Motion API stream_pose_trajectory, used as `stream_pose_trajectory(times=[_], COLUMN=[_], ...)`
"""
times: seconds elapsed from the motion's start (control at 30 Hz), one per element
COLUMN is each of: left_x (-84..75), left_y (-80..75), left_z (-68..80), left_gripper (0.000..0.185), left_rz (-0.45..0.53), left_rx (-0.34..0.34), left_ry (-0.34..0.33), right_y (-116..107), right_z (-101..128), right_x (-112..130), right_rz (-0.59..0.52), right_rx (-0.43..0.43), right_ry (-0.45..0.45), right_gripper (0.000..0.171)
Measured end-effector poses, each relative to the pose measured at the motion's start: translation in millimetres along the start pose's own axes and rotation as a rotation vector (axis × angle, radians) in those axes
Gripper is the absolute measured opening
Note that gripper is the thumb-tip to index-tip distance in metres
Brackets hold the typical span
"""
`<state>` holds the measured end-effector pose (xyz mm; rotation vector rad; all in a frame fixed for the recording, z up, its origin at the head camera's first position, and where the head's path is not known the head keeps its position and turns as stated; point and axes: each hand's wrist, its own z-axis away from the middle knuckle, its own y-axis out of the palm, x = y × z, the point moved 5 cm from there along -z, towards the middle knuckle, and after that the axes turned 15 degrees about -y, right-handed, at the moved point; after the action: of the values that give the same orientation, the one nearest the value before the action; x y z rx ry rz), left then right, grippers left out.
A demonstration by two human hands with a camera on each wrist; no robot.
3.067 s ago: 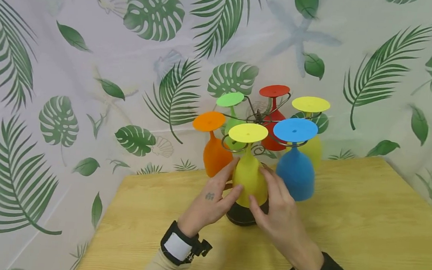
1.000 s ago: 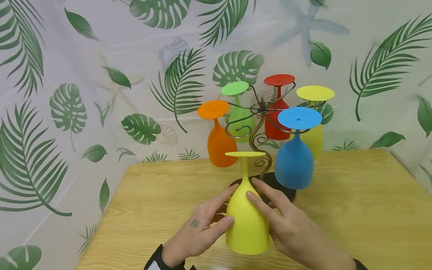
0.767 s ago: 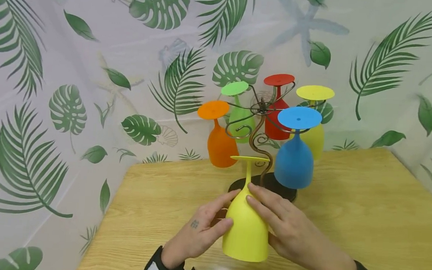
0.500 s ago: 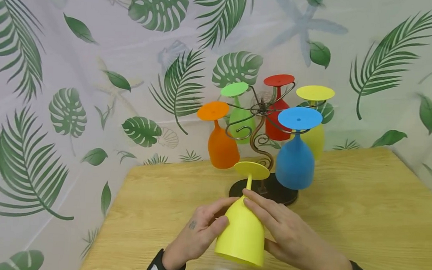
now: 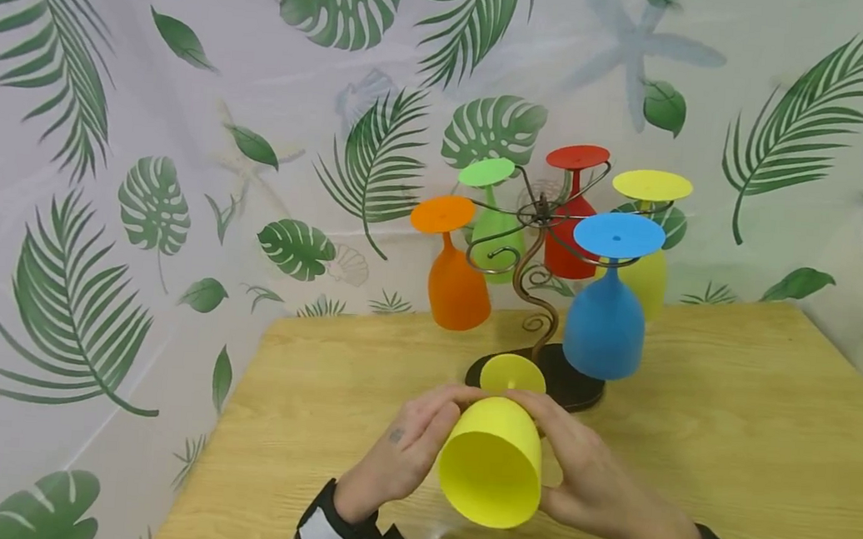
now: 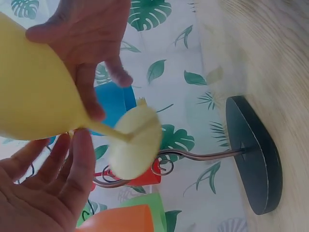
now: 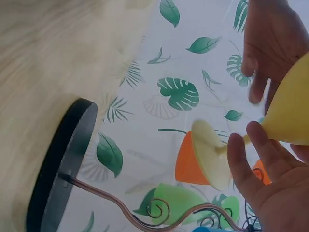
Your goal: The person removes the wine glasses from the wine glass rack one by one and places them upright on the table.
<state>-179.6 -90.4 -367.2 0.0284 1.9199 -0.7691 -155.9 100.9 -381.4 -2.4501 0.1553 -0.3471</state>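
Both hands hold a yellow plastic goblet (image 5: 491, 474) in front of the rack, its open mouth tipped toward the head camera and its round foot pointing to the rack. My left hand (image 5: 407, 447) grips the left side of the bowl, thumb along it. From the right, my right hand (image 5: 586, 476) holds the bowl with fingers over its top near the stem. In the left wrist view the goblet's stem and foot (image 6: 137, 145) stick out past the fingertips. The right wrist view shows the bowl (image 7: 292, 106) between the two hands.
Behind stands a curled metal rack (image 5: 523, 293) on a black oval base (image 5: 581, 393). Upside down on it hang orange (image 5: 458, 292), green (image 5: 494, 232), red (image 5: 564, 245), blue (image 5: 606, 332) and yellow (image 5: 649, 276) goblets. One front arm is bare. A leaf-print cloth backs the wooden table (image 5: 726, 457).
The yellow goblet has come off the rack's front arm, down and toward me. It then tilted from upside down until its mouth faces the head camera. Both hands moved with it.
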Motion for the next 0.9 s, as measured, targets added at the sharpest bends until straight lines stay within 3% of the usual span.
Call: stream_pose_trajectory(times=[0.17,0.37,0.5,0.57,0.77,0.9], left_x=[-7.7,-13.1,-11.4,-9.4,2.2,10.1], left_y=[-4.0,-5.0,-6.5,-7.4,-15.4,-18.9], left_z=[-4.6,-6.3,-6.7,-7.4,-4.1,-1.2], left_gripper=[0.03,0.034,0.037,0.037,0.034,0.031], left_rz=[0.001,0.113,0.129,0.114,0.045,0.037], left_rx=[-0.044,-0.006,-0.021,-0.048,-0.226,-0.304], left_ry=[0.115,0.179,0.171,0.159,0.094,0.055], right_y=[2.3,5.0,8.3,11.9,32.2,43.2], right_z=[6.3,9.1,8.1,8.1,9.8,10.1], right_x=[-2.5,-10.5,-18.3,-22.4,-32.2,-36.7], right_rz=[-0.018,-0.083,-0.136,-0.234,-0.556,-0.625], right_rx=[-0.017,-0.051,-0.061,-0.055,0.038,0.077], right_ry=[0.048,0.124,0.21,0.279,0.515,0.531], right_gripper=[0.086,0.084,0.072,0.068,0.064,0.064])
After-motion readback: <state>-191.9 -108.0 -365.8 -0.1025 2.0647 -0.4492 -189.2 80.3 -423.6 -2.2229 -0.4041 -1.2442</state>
